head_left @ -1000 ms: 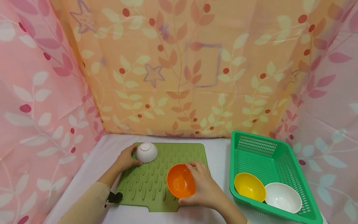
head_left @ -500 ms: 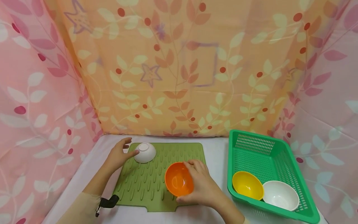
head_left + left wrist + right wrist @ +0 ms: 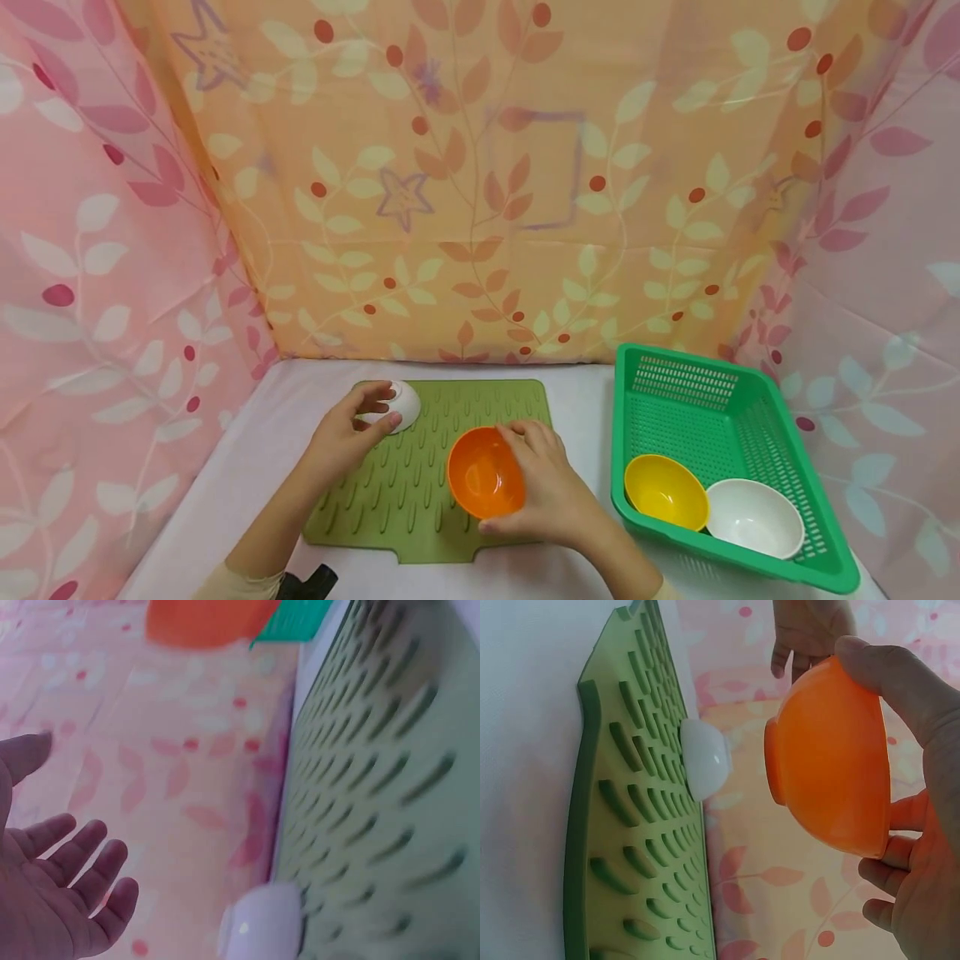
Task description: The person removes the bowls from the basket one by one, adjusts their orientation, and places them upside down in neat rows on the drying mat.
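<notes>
My right hand (image 3: pixel 551 492) grips an orange bowl (image 3: pixel 480 475) by its rim, thumb on one side and fingers on the other. In the right wrist view the orange bowl (image 3: pixel 829 761) is held above the mat, apart from it. A white bowl (image 3: pixel 405 406) lies upside down at the far left of the green ridged mat (image 3: pixel 442 533). My left hand (image 3: pixel 341 437) hovers over the near left of that bowl, partly covering it in the head view. The left wrist view has the left hand (image 3: pixel 60 892) with spread, relaxed fingers, apart from the white bowl (image 3: pixel 262 922).
A green plastic basket (image 3: pixel 738 562) stands right of the mat. Inside, a yellow bowl (image 3: pixel 666 492) and another white bowl (image 3: pixel 755 518) lean along its near side. A white cloth (image 3: pixel 581 417) covers the table, and patterned curtains (image 3: pixel 480 250) rise behind and at both sides.
The left hand let go of the upturned white bowl, drew back left, then came in again toward the middle. The right hand keeps the orange bowl, nearly still.
</notes>
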A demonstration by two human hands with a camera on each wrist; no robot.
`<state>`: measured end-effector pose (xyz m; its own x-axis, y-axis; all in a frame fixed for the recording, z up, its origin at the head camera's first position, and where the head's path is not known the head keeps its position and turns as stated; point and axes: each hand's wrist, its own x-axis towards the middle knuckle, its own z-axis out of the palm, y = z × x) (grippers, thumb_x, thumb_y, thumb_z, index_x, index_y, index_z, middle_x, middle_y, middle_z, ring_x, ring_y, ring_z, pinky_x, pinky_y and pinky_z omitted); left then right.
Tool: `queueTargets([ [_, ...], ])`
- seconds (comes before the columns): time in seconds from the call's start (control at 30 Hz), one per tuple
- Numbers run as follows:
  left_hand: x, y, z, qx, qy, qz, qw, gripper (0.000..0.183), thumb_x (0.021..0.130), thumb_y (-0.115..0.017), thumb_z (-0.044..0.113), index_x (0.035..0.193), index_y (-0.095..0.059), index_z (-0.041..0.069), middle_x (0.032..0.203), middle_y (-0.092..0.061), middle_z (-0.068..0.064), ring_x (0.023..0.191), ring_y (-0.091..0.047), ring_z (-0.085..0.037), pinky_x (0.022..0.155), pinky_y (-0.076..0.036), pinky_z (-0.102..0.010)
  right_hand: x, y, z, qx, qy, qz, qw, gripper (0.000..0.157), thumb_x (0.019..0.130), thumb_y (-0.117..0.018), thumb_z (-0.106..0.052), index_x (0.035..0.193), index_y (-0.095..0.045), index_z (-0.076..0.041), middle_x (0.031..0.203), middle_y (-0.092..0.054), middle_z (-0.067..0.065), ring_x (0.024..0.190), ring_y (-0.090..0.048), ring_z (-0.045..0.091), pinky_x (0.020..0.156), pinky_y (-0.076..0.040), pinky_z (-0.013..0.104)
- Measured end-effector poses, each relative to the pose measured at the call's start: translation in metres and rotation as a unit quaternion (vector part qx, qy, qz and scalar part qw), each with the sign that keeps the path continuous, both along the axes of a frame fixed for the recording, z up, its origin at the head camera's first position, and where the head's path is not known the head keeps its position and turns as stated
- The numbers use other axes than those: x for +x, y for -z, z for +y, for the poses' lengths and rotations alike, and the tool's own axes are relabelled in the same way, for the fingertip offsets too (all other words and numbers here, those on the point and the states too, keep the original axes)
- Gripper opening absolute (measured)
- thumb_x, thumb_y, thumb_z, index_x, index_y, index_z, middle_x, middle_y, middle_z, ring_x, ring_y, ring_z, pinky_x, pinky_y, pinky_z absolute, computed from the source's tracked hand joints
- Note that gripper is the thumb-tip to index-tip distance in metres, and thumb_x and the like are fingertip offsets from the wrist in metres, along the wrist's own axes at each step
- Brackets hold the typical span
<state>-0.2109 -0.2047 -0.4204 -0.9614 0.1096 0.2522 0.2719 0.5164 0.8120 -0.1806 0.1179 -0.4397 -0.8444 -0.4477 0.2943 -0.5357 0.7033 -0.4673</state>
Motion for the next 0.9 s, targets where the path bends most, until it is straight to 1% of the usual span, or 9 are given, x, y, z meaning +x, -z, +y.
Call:
queueTargets([
  [0.17, 0.013, 0.006, 0.027, 0.019, 0.045, -0.022, 0.9986, 0.049, 0.096, -0.074, 0.034, 0.139, -0.058, 0.018, 0.131, -0.066, -0.001, 0.118, -0.062, -0.025, 0.093, -0.052, -0.039, -0.001, 0.000, 0.002, -0.002, 0.002, 0.014, 1.000, 0.123, 0.054, -0.089, -0.073, 0.154, -0.045, -0.016, 0.148, -0.042, -0.001, 0.138, -0.036, 0.023, 0.109, -0.045, 0.052],
  [0.3, 0.021, 0.009, 0.043, 0.027, 0.054, -0.033, 0.9976, 0.052, 0.092, -0.078, 0.032, 0.139, -0.059, 0.020, 0.132, -0.065, 0.003, 0.119, -0.061, -0.023, 0.092, -0.053, -0.038, -0.002, 0.000, 0.002, -0.005, -0.003, 0.025, 1.000, 0.122, 0.055, -0.087, -0.076, 0.153, -0.046, -0.016, 0.147, -0.043, -0.001, 0.138, -0.036, 0.023, 0.108, -0.045, 0.052],
  [0.43, 0.028, 0.012, 0.055, 0.038, 0.063, -0.051, 0.9960, 0.057, 0.090, -0.080, 0.033, 0.141, -0.057, 0.021, 0.134, -0.064, 0.003, 0.121, -0.059, -0.024, 0.092, -0.054, -0.036, -0.001, 0.000, 0.003, -0.010, -0.006, 0.031, 0.999, 0.122, 0.056, -0.085, -0.079, 0.153, -0.047, -0.016, 0.146, -0.044, -0.001, 0.137, -0.037, 0.024, 0.107, -0.046, 0.053],
  [0.57, 0.032, 0.017, 0.065, 0.053, 0.087, -0.064, 0.9927, 0.058, 0.092, -0.078, 0.034, 0.143, -0.055, 0.022, 0.137, -0.062, 0.001, 0.122, -0.058, -0.026, 0.090, -0.054, -0.031, -0.002, -0.001, 0.004, -0.013, -0.007, 0.038, 0.999, 0.121, 0.057, -0.082, -0.082, 0.152, -0.047, -0.016, 0.146, -0.045, 0.000, 0.138, -0.036, 0.024, 0.106, -0.046, 0.054],
  [0.7, 0.033, 0.018, 0.071, 0.072, 0.110, -0.067, 0.9890, 0.057, 0.094, -0.077, 0.031, 0.145, -0.053, 0.021, 0.138, -0.061, 0.000, 0.122, -0.058, -0.025, 0.090, -0.053, -0.031, -0.003, -0.001, 0.006, -0.012, -0.010, 0.051, 0.999, 0.120, 0.059, -0.080, -0.083, 0.153, -0.047, -0.016, 0.145, -0.044, -0.001, 0.138, -0.035, 0.023, 0.107, -0.045, 0.053],
  [0.77, 0.034, 0.017, 0.073, 0.077, 0.112, -0.074, 0.9879, 0.057, 0.094, -0.076, 0.031, 0.145, -0.053, 0.021, 0.138, -0.061, 0.001, 0.122, -0.058, -0.024, 0.090, -0.053, -0.031, -0.004, -0.001, 0.007, -0.010, -0.011, 0.057, 0.998, 0.120, 0.059, -0.081, -0.082, 0.153, -0.047, -0.016, 0.145, -0.044, -0.001, 0.138, -0.034, 0.022, 0.107, -0.045, 0.053],
  [0.9, 0.035, 0.014, 0.074, 0.077, 0.110, -0.087, 0.9870, 0.058, 0.094, -0.076, 0.033, 0.146, -0.052, 0.023, 0.138, -0.061, 0.003, 0.124, -0.057, -0.024, 0.092, -0.052, -0.031, -0.004, -0.005, 0.009, -0.015, -0.008, 0.074, 0.997, 0.119, 0.057, -0.088, -0.074, 0.152, -0.048, -0.014, 0.145, -0.045, 0.000, 0.138, -0.035, 0.023, 0.106, -0.046, 0.053],
])
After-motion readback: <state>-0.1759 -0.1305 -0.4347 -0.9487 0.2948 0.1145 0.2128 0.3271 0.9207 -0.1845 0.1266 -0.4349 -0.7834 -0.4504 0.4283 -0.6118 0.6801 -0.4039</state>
